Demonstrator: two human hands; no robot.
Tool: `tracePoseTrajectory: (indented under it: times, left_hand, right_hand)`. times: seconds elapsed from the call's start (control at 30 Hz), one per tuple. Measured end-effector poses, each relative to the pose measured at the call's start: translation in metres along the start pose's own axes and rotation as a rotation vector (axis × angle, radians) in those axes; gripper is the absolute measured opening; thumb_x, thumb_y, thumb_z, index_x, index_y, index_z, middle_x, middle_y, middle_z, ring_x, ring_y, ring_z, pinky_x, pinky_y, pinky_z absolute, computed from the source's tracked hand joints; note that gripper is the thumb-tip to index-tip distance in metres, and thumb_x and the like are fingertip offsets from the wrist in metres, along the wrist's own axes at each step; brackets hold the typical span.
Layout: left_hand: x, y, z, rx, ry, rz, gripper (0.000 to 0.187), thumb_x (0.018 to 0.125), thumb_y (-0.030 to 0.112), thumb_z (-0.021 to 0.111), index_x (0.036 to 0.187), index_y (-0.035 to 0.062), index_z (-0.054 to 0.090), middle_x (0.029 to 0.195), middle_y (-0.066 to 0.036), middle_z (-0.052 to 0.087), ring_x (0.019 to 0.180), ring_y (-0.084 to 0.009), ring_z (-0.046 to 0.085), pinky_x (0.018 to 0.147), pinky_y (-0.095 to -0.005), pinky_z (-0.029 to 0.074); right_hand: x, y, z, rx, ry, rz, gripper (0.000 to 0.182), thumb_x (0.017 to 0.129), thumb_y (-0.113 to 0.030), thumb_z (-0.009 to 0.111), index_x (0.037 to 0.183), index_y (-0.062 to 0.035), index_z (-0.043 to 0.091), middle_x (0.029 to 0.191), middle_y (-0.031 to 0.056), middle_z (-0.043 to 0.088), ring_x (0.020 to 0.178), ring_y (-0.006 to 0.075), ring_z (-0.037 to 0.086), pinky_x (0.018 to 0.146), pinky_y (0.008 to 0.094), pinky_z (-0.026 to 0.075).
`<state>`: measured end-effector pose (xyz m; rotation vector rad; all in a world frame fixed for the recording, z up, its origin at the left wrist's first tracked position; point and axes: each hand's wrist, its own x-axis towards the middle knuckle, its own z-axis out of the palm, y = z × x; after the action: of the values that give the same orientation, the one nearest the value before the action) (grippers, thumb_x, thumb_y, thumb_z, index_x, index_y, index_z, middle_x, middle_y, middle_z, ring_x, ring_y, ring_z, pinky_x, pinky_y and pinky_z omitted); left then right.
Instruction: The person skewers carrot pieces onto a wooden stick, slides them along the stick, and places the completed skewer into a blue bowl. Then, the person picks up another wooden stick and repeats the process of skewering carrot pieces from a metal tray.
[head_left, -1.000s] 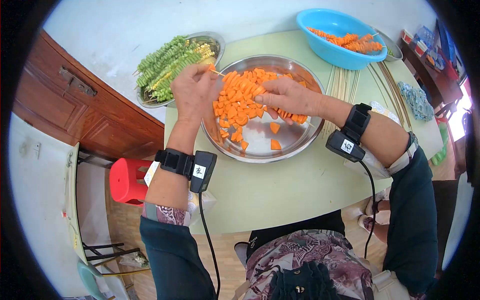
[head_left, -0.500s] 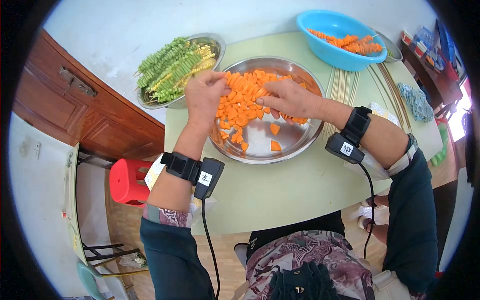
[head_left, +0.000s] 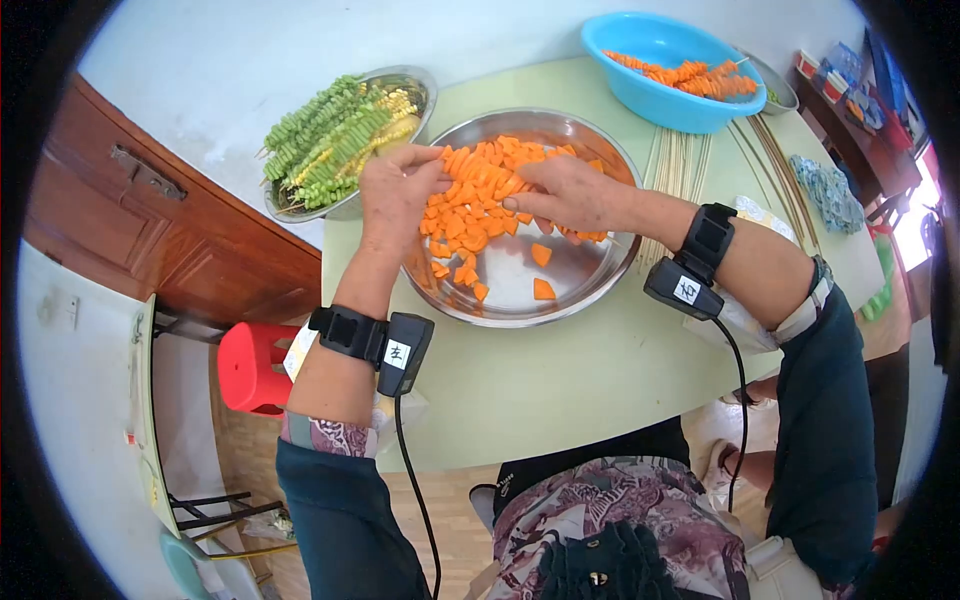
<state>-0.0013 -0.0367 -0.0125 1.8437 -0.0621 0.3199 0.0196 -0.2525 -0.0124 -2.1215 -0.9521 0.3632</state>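
Note:
A wide steel bowl (head_left: 520, 316) on the pale green table holds many orange carrot pieces (head_left: 480, 205). My right hand (head_left: 570, 192) is over the bowl, fingers closed round a row of threaded carrot slices (head_left: 483, 172); a thin stick end shows beyond the hand at the right. At the bowl's left rim is my left hand (head_left: 398, 190), its thumb and fingers pinched together near the left end of that row. Whatever lies between those fingertips is too small to make out.
A steel bowl (head_left: 350, 208) of green and yellow skewers stands at the left. Behind at the right is a blue basin (head_left: 640, 95) with carrot skewers, near loose bamboo sticks (head_left: 675, 175) and a bluish cloth (head_left: 828, 195). A red stool (head_left: 250, 367) and a person's legs show beyond the table (head_left: 560, 390).
The view has shifted slightly, so the things appear a little further left and up. My left hand has moved slightly away from the row of slices; my right hand keeps its hold.

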Motion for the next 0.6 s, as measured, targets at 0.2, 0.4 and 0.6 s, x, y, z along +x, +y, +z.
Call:
tracePoseTrajectory:
  times: [0.2, 0.4, 0.6]
  left_hand:
    - [0.004, -0.006, -0.003, -0.020, -0.016, -0.003, 0.016, 0.081, 0.003, 0.057, 0.094, -0.0038, 0.063, 0.081, -0.010, 0.065, 0.066, -0.0146, 0.064, 0.059, -0.0219, 0.053]
    - [0.003, -0.001, -0.001, -0.022, -0.006, -0.036, 0.016, 0.082, 0.003, 0.058, 0.095, -0.0048, 0.063, 0.082, -0.011, 0.064, 0.068, -0.0147, 0.064, 0.061, -0.0220, 0.053]
    - [0.003, -0.002, 0.000, 0.030, -0.030, -0.011, 0.018, 0.082, 0.004, 0.057, 0.097, -0.0054, 0.062, 0.084, -0.012, 0.064, 0.069, -0.0147, 0.064, 0.062, -0.0222, 0.053]
  right_hand:
    - [0.002, 0.001, 0.001, 0.087, -0.038, 0.057, 0.035, 0.089, -0.030, 0.049, 0.075, 0.0026, 0.050, 0.056, 0.0068, 0.057, 0.038, 0.0147, 0.053, 0.037, 0.0267, 0.043]
    - [0.001, 0.001, 0.002, 0.003, -0.016, 0.051, 0.033, 0.090, -0.029, 0.048, 0.076, 0.0015, 0.048, 0.056, 0.0066, 0.056, 0.038, 0.0135, 0.053, 0.035, 0.0244, 0.042]
    - [0.004, 0.009, 0.003, -0.123, 0.050, -0.051, 0.032, 0.089, -0.029, 0.049, 0.078, 0.0009, 0.049, 0.057, 0.0082, 0.056, 0.038, 0.0155, 0.053, 0.036, 0.0268, 0.043]
